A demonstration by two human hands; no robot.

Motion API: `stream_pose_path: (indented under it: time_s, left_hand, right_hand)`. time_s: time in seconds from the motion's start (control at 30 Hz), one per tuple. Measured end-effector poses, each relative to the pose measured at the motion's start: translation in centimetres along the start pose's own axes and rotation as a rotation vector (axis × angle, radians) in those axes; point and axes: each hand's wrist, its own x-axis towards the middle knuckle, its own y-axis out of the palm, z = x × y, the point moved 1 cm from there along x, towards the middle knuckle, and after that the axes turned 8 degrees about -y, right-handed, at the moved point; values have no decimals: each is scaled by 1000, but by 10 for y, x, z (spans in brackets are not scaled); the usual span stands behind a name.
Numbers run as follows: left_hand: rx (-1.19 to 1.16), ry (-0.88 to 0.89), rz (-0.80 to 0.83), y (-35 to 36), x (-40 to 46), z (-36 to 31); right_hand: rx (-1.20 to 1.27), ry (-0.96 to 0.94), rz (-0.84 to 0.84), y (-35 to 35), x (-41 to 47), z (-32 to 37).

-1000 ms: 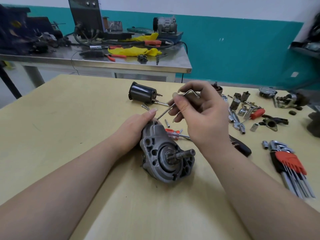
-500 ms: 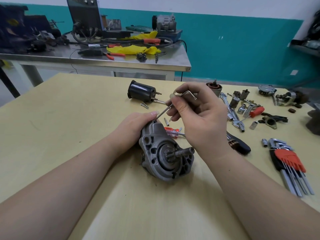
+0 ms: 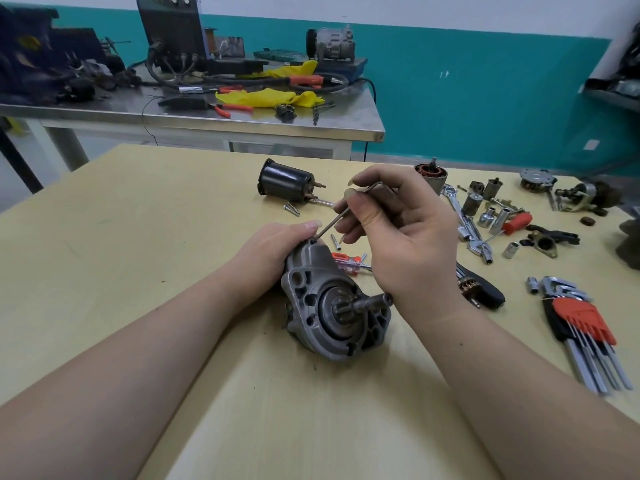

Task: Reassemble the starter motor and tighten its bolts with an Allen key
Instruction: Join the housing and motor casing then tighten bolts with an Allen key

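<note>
The grey cast starter motor housing [image 3: 325, 306] lies on the yellow table [image 3: 138, 258], its geared shaft pointing toward me and to the right. My left hand [image 3: 270, 251] grips the housing's far upper side. My right hand [image 3: 398, 237] pinches a bent steel Allen key [image 3: 332, 223] between thumb and fingers. The key's long end slants down left, and its tip sits in a bolt head at the top of the housing. A black cylindrical motor can [image 3: 287, 183] lies beyond, with loose bolts [image 3: 292, 209] beside it.
Right of my hands lie an armature [image 3: 433, 176], sockets [image 3: 485, 216], spanners, a red-handled driver [image 3: 516, 223], a black-handled tool [image 3: 485, 292] and an orange-holder Allen key set [image 3: 585, 327]. A small red screwdriver [image 3: 349, 263] lies behind the housing. A steel bench [image 3: 207, 116] stands beyond the table.
My right hand has turned the Allen key a little, with its tip staying in the bolt. My left hand and the housing have barely moved.
</note>
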Motion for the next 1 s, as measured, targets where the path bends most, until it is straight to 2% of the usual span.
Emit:
stream_pose_path:
  time_s: [0.23,0.37,0.43,0.57,0.67,0.87,1.0]
  left_hand:
    - [-8,6,-10,0,-3,-2]
    - [-9,5,-12,0,-5,-4]
    - [0,11,-10,0,-4,-4]
    - [29,30,-21,0,-1,0]
    - [47,37,-30,-1,0,0]
    - [55,50,-40,-2,2,2]
    - [62,49,-29,-2,2,3]
  right_hand:
    - [30,-37,88,-5,-1,10]
    - [138,154,42,-3,-1,13]
    - [105,195,-19,1,-1,13]
    - [-217,2,-113,0,-1,13]
    - [-270,-52,-103,-3,-1,13]
    - [195,295,-43,-6,10,15]
    - [394,425,112,-14,17,13]
